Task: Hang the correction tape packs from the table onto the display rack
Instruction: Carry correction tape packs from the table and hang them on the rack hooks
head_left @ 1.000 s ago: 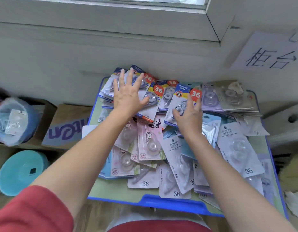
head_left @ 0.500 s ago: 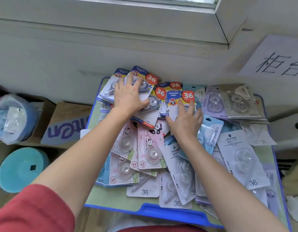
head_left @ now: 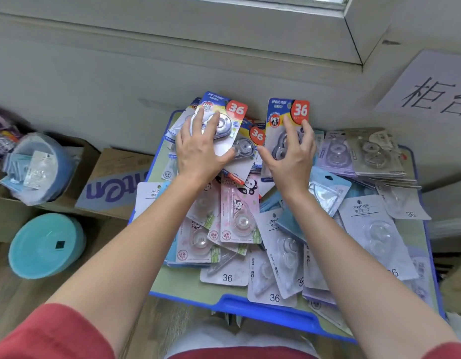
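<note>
Correction tape packs [head_left: 281, 252] lie in a loose, overlapping heap beneath and around both hands, covering most of the table [head_left: 188, 285]. The right hand [head_left: 288, 161] grips one blue pack [head_left: 278, 110] and holds it raised and nearly upright above the heap, with the thumb at its left edge and curled fingers across the clear blister. The left hand [head_left: 198, 151] lies spread on a second blue pack [head_left: 235, 110] just to the left. Its fingers are nearly straight and press on the blister, the thumb stretches sideways, and it clasps nothing. Between the two hands a third blue pack [head_left: 257, 134] shows, so three red corner badges printed 36 can be counted. Between the forearms lie at least three pink packs [head_left: 239, 211] with panda drawings, flat cards each bearing a round transparent bubble. Right of the right hand, one lilac pack [head_left: 335, 156] and one grey pack [head_left: 374, 154] top a thin stack. Along the right forearm lie white packs [head_left: 371, 224] with frosted blisters, too overlapped to count. The table has a pale green top and a glossy blue plastic rim. Left of the left arm, off the table, stand one printed cardboard box [head_left: 115, 187], one blue tub [head_left: 40, 161] stuffed with wrapped packs, and one round teal container [head_left: 47, 244]. Beyond the right hand, one white paper sign [head_left: 431, 86] with handwritten characters hangs on the wall. A red sleeve [head_left: 50, 332] covers the left upper arm.
</note>
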